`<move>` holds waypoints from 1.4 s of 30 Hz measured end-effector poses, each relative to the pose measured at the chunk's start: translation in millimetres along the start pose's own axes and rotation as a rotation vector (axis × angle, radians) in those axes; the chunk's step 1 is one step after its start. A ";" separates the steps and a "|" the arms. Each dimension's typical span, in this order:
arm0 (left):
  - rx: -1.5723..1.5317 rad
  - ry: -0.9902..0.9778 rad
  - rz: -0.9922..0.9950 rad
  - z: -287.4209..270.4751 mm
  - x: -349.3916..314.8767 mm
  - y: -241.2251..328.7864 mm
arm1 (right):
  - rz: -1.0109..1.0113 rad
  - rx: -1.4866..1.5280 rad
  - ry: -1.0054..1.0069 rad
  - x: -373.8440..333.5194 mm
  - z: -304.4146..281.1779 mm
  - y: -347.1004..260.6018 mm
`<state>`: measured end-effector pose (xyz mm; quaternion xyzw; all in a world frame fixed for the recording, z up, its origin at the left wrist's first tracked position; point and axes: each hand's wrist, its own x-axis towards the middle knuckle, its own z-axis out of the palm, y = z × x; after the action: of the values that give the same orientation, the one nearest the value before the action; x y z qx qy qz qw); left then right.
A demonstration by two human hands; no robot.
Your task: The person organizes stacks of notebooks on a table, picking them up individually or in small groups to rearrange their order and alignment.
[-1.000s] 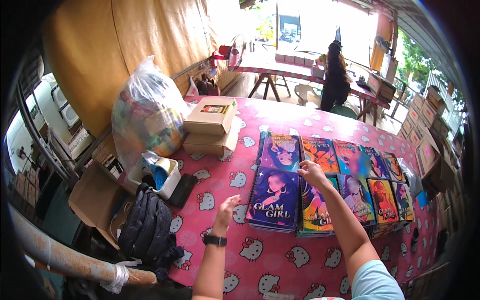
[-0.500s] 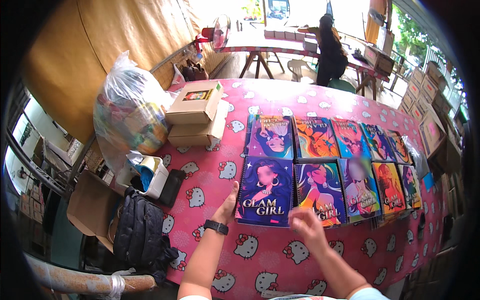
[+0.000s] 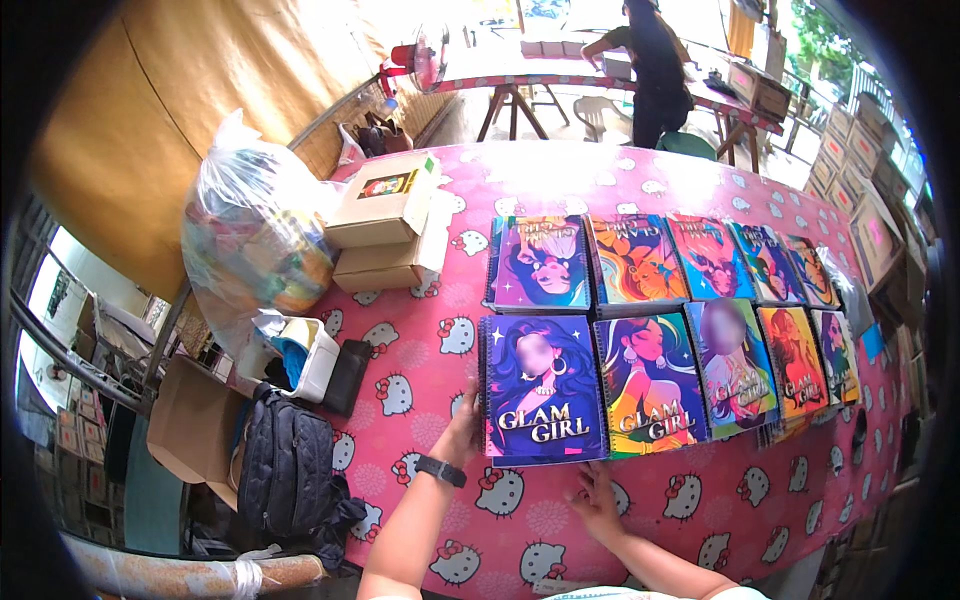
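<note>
Head view, the only one: person's at the pink tablecloth point(image 3: 440, 378), notebooks out in two rows of 5 stacks, covers up. Nearest the hands is the purple notebook stack point(image 3: 540, 385), front row, far L end, spiral on its L side.

L hand point(image 3: 462, 428), black watch point(image 3: 441, 471) on the wrist, is up against that spiral edge, approx. mid-to-lower part; fingers partly hidden, so can't tell if they're gripping or just pressing. A sec ago it was off the stack, to the L; half a sec ago it was already at the edge, so no real change there since.

R hand point(image 3: 597, 508) differs most: 1 s ago it was over by the seam betw. the rows, ½ s ago by the purple stack's lower R corner, blurred. Now it's below the front edge, fingers spread, nothing pinched, tips right by the edge; contact unclear.

Next stack R, the yellow-and-purple one point(image 3: 650, 385), sits just beside. Back row's covers lie upside down rel. to the front.

L side of table: 2 kraft boxes point(image 3: 365, 215) stacked, stuffed clear bag point(image 3: 255, 220) beside them. Co-worker point(image 3: 657, 75) stands at the far table.
</note>
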<state>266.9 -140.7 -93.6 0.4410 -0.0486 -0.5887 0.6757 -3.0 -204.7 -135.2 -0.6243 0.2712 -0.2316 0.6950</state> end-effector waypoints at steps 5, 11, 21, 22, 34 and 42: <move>-0.215 -0.123 0.151 28.2 -36.3 -6.8 | -0.011 -0.040 -0.129 3.0 -11.2 2.9; 0.068 0.106 0.219 27.4 -40.3 -9.0 | 0.063 -0.101 -0.152 4.9 -20.5 -0.2; -0.053 0.380 0.194 -32.7 -169.5 -6.5 | -0.254 -0.508 -0.148 35.3 11.1 -44.5; -0.045 0.408 0.155 -58.4 -183.3 -10.3 | -0.258 -0.559 -0.084 48.3 26.6 -41.7; -0.115 0.386 0.230 -40.3 -213.6 -25.4 | -0.093 -0.801 0.149 156.2 60.0 -101.2; -0.127 0.321 0.234 -42.3 -207.7 -30.3 | -0.288 0.353 -0.286 56.2 66.1 -216.8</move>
<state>206.0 58.7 -44.9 0.4770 0.0460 -0.4304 0.7649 86.5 -217.3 80.1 -0.5519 0.0342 -0.2814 0.7842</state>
